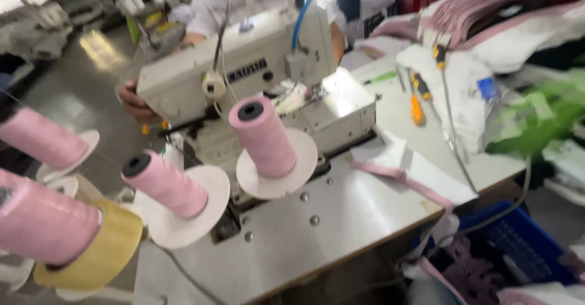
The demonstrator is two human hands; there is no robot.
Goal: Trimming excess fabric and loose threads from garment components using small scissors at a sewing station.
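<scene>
- No hand of the wearer shows in the frame, so its grip cannot be told
- Nearest, low and middle: two pink thread cones (pixel 263 135) on the table (pixel 341 219); they lean up-left
- Sewing machine (pixel 244 67) stands behind; another person's hand (pixel 133 101) rests at its left end

pink thread cone (pixel 42 223): cut off at left edge, blurred | co-worker's hand (pixel 135 102): mostly behind sewing machine (pixel 244 67), fingers not discernible | green heap (pixel 542 119): motion-blurred, kind unclear | blue crate (pixel 518 244): partly under worktop (pixel 341 219) | wearer's own hands: out of frame
</scene>
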